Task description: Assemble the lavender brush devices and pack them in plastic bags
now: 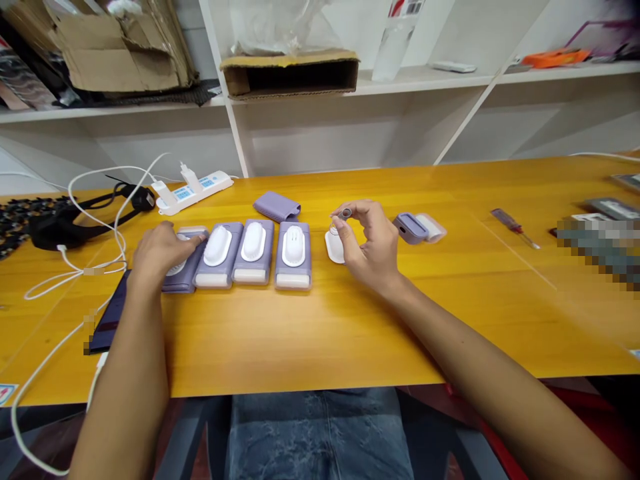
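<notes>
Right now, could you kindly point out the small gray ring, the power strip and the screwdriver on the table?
small gray ring [345,213]: head view, on its rim.
power strip [215,181]: head view, on its white casing.
screwdriver [503,217]: head view, on its handle.

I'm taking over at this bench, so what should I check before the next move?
1. Right hand pinches the small grey ring between thumb and forefinger: ok.
2. Left hand rests on the leftmost lilac plastic housing: ok.
3. Three lilac rectangular housings with white oval tops lie side by side: ok.
4. Small grey ring clear of the white oval piece below it: cannot tell, the fingers block the view.
5. Slim screwdriver with a dark purple and red handle lies apart from both hands: ok.
</notes>
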Available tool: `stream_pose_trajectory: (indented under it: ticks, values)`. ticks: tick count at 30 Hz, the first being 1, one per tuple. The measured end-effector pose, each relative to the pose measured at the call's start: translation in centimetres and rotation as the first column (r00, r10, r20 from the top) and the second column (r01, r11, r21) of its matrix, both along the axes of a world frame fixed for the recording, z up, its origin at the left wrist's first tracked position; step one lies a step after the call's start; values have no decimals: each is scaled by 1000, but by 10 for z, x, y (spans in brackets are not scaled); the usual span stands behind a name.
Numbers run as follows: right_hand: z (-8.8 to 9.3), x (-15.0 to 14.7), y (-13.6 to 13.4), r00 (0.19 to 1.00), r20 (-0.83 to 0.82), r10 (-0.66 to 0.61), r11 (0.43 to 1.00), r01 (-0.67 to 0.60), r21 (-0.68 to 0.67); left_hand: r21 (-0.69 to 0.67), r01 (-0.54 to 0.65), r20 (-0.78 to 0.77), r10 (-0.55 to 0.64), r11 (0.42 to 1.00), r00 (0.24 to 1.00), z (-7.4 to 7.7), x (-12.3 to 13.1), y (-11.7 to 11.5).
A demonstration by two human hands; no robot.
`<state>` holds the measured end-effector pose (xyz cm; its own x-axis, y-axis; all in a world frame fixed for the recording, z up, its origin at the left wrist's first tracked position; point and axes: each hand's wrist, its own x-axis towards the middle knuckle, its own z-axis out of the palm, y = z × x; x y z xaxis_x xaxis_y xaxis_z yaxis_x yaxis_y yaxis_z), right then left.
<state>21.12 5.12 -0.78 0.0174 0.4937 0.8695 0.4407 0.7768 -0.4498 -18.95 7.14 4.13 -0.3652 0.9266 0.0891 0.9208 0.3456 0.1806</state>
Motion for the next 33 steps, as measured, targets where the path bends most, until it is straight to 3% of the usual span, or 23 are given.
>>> stream_pose_trajectory:
  ticks: [6, 9, 13, 15, 19, 24, 30, 33]
  values:
    - [0, -1, 0, 1000, -2, -9, 1000, 9, 10, 21, -110, -55, 111, 994, 992, 7, 13, -4]
    - [0, -1, -1, 1000, -2, -8, 1000, 8, 2, 168, -102, -42, 111, 981, 993, 5, 13, -1]
    - [1, -2, -1, 1000, -12, -5, 1000, 5, -2, 400, -67, -27, 85, 914, 996, 6, 19, -1]
    - [1, -2, -2, 1000, -13, -8, 1000, 8, -6, 357, -110, -25, 127, 928, 992, 10, 23, -5]
    - [4, -1, -2, 1000, -4, -20, 1000, 20, -5, 125, -151, -63, 160, 981, 985, 15, 24, -14]
    - [4, -1, -2, 1000, -8, -29, 1000, 29, -1, 4, -140, 2, 140, 990, 990, 3, 9, -6]
    - [4, -1, -2, 1000, -7, -17, 999, 17, 37, 18, -156, 12, 156, 988, 988, 1, 7, -1]
    - [5, -1, -3, 1000, -12, -25, 999, 25, 27, 159, -133, 38, 129, 978, 991, 11, 11, -6]
